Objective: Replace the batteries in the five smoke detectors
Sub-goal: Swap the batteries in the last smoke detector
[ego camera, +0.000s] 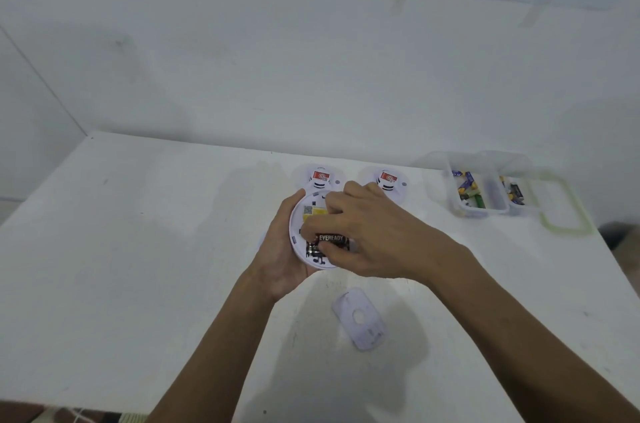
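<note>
Two bare forearms came up from the bottom edge, both uncovered along all of their visible length, with no sleeve edge in sight. The left hand (280, 249) and the right hand (367, 232) wore no gloves. No ring or watch showed, as far as the soft, wide-angle view allowed. The fingernails looked short and unpainted, though blur made that uncertain.

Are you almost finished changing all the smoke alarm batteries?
Not yet. The cover is already off one detector; the left hand cups it while the right hand fingers a black battery in its slot. Two more detectors wait behind, with batteries in the tubs. I can't tell whether those two are done.
</note>
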Available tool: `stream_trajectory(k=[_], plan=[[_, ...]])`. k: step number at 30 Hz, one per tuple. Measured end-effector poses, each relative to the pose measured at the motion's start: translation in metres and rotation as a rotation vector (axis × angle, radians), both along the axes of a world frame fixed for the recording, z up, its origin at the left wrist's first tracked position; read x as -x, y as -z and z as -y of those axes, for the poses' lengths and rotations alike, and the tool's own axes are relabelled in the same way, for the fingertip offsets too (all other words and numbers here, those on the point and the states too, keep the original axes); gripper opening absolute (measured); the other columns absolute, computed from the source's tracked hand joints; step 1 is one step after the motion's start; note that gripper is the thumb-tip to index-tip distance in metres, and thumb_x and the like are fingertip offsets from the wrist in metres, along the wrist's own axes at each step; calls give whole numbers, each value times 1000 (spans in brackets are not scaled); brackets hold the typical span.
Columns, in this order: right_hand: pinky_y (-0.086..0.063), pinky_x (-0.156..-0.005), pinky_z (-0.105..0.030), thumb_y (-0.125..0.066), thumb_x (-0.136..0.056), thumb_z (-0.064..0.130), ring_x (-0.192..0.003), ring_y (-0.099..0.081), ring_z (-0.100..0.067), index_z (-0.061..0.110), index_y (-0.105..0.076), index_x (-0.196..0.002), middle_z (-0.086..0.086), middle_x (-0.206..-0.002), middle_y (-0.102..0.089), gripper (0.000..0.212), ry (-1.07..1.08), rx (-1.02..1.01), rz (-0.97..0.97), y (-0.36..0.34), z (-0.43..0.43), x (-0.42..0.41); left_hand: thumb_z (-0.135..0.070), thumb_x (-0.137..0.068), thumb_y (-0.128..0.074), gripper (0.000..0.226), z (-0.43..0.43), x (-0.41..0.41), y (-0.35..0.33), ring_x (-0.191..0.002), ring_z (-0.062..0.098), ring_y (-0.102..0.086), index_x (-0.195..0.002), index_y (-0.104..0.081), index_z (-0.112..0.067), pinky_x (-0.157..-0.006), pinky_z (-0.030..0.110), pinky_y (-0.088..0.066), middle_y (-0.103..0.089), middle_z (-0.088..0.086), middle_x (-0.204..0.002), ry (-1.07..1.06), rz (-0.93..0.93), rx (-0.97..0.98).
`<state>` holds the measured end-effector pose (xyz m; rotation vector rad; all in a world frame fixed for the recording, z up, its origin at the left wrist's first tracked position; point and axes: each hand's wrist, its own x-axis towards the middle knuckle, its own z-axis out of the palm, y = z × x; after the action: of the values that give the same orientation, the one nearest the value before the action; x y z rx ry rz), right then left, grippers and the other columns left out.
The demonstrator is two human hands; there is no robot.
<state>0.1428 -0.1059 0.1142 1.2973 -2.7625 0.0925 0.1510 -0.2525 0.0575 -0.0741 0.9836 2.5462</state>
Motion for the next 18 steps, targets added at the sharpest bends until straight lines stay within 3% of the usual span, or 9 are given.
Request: stream_trajectory(k=[2,5,7,11,16,18], plan=[[-19,-66,-30,-45,-89,34,-72,-32,-18,35,-55,-95,6,-75,-41,11,-19,-23,-8,-1,0,1,-39,-92,-35,52,0,1,2,-67,13,-73,-68,-80,-29,-53,26,-57,-76,-1,-78,22,25,11],[-18,-65,-30,-44,-86,32,-70,-31,-17,34,-52,-91,4,-71,-39,10,-39,-23,-6,-2,1,3,-45,-81,-48,38,4,3,5,-81,20,-72,-92,-79,-26,-63,33,-59,-74,6,-96,65,67,17],[-19,-65,-30,-45,-84,31,-69,-30,-17,35,-50,-90,4,-70,-38,8,-53,-15,3,-2,1,4,-48,-80,-53,42,5,5,10,-90,23,-70,-107,-75,-24,-69,36,-59,-71,9,-107,72,100,44],[-18,-64,-30,-47,-84,30,-68,-31,-17,35,-47,-90,6,-69,-36,8,-77,-8,12,0,1,6,-48,-91,-43,44,6,7,14,-91,22,-70,-122,-64,-24,-68,35,-58,-71,7,-107,93,127,61],[-24,-63,-30,-48,-82,26,-67,-34,-17,31,-51,-88,6,-73,-38,8,-96,4,38,-1,3,7,-47,-98,-37,44,1,11,22,-97,24,-66,-120,-67,-23,-76,39,-56,-68,8,-107,74,183,94],[-25,-65,-30,-49,-81,27,-68,-36,-17,30,-53,-90,5,-75,-42,10,-101,17,40,-1,3,8,-44,-99,-36,44,0,12,23,-89,22,-69,-107,-73,-23,-70,36,-56,-71,6,-96,68,172,68]])
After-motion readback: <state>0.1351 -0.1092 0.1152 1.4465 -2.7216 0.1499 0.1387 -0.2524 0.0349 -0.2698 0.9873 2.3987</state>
